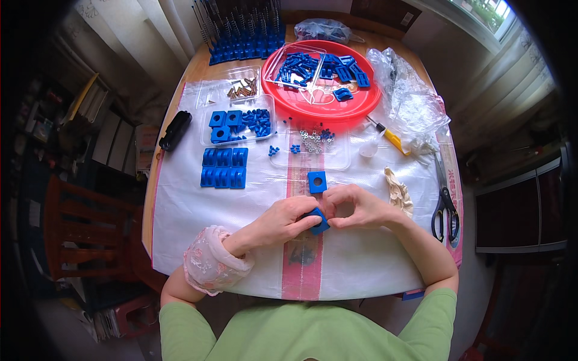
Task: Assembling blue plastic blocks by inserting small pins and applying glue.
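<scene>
A small blue plastic block (319,220) is pinched between both hands at the middle of the table. My left hand (288,218) grips it from the left with fingers curled over it. My right hand (355,206) meets it from the right, fingertips pressed to the block's top edge. Just beyond the hands lies a second blue square block with a centre hole (316,182), flat on the white sheet (198,210) and touched by neither hand.
A red round tray (301,105) of blue parts stands at the back. Clear trays hold blue blocks (238,126), small nuts (313,143) and screws (242,90). Blue moulded pieces (224,167) lie left. Scissors (444,201), a yellow-handled screwdriver (388,137), crumpled plastic bags (412,102) and a glove (397,189) lie right.
</scene>
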Available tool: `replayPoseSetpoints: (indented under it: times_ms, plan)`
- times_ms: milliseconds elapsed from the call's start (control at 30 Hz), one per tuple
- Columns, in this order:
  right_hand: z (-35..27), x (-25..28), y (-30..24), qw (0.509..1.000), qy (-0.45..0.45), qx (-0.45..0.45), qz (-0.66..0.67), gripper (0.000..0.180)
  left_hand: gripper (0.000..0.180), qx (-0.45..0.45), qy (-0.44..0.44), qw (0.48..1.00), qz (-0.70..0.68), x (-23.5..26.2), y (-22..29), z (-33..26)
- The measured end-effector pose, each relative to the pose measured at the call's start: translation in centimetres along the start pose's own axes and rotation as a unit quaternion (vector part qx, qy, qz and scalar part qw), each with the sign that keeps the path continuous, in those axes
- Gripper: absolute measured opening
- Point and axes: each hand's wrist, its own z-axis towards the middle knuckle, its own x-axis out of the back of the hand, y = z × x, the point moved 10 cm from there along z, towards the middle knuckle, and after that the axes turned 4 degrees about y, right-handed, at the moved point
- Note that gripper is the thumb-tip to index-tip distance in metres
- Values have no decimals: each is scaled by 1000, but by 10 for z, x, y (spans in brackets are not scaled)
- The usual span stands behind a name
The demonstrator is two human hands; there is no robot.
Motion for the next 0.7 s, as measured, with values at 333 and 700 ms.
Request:
replayPoseSetpoints:
  times_ms: [333,700]
  plan:
    - [-6,21,24,957,198,-56,207,15,25,47,14,995,-89,2,-7,1]
    - [-9,15,24,969,141,-72,189,8,23,83,22,985,-148,4,-9,0]
